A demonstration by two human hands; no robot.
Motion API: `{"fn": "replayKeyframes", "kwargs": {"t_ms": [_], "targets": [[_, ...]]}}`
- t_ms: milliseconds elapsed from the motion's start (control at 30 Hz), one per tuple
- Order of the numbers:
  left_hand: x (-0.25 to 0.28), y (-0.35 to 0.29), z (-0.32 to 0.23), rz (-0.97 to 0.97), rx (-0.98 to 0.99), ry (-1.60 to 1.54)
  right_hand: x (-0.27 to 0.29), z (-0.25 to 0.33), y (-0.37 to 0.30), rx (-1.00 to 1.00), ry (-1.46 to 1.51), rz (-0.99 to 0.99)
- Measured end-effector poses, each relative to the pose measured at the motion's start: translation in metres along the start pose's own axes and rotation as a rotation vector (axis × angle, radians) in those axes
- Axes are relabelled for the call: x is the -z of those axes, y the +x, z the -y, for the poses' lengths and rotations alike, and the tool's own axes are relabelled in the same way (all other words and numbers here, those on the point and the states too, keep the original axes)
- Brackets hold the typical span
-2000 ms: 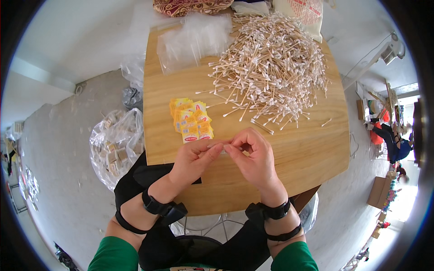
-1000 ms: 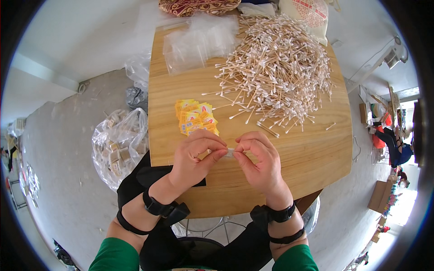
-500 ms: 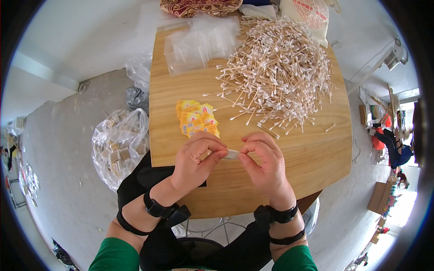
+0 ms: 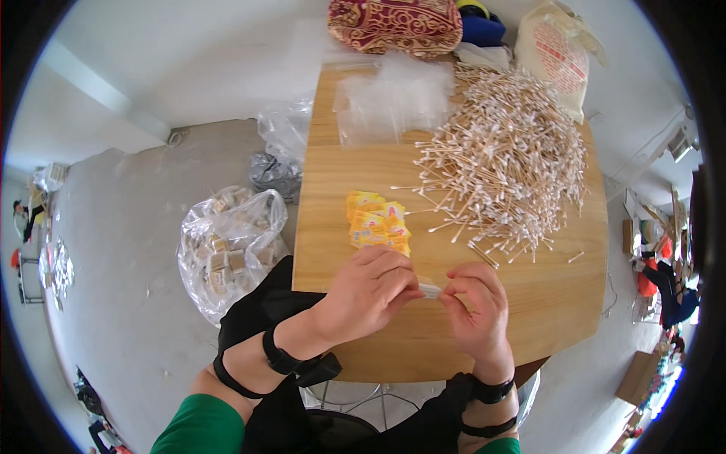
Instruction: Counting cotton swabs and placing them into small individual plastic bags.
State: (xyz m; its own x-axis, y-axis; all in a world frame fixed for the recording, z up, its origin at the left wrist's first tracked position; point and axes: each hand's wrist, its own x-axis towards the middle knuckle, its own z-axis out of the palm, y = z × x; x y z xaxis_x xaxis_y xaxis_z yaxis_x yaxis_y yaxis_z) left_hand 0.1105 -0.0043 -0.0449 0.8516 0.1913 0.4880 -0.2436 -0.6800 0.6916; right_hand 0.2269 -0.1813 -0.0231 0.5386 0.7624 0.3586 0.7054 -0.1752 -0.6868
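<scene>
Over the near part of the table, my left hand point(image 4: 369, 291) and my right hand point(image 4: 482, 309) face each other with fingertips pinched. Between them stretches a small clear plastic bag point(image 4: 431, 290), seen as a narrow whitish strip; most of it is hidden by the fingers. Just beyond my left hand lies a loose stack of yellow printed labels point(image 4: 376, 227). A big heap of cotton swabs point(image 4: 514, 159) with wooden sticks covers the far right of the table. A few swabs lie loose along its near edge.
Flat clear plastic bags point(image 4: 393, 102) lie at the table's point(image 4: 340, 166) far left. Behind are a patterned red cloth bundle point(image 4: 397, 26) and a cream cloth sack point(image 4: 556, 60). On the floor at left, a clear sack point(image 4: 227, 253) holds small packs.
The scene has shifted right and down in the picture as my head turned. My left hand has rolled over so its back shows more. Both hands still pinch the strip.
</scene>
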Motion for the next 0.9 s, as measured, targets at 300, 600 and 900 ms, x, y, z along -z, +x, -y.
{"fn": "replayKeyframes", "kwargs": {"t_ms": [300,600,900], "targets": [[0.004,-0.007,0.007,0.08,-0.03,0.073,-0.007,0.008,-0.001,-0.08,0.067,0.0],[0.005,-0.01,0.007,0.052,-0.109,0.139,-0.008,0.005,-0.004,-0.038,-0.069,0.031],[0.011,-0.01,0.008,0.055,-0.162,0.159,0.0,0.007,-0.005,-0.068,-0.1,0.066]]}}
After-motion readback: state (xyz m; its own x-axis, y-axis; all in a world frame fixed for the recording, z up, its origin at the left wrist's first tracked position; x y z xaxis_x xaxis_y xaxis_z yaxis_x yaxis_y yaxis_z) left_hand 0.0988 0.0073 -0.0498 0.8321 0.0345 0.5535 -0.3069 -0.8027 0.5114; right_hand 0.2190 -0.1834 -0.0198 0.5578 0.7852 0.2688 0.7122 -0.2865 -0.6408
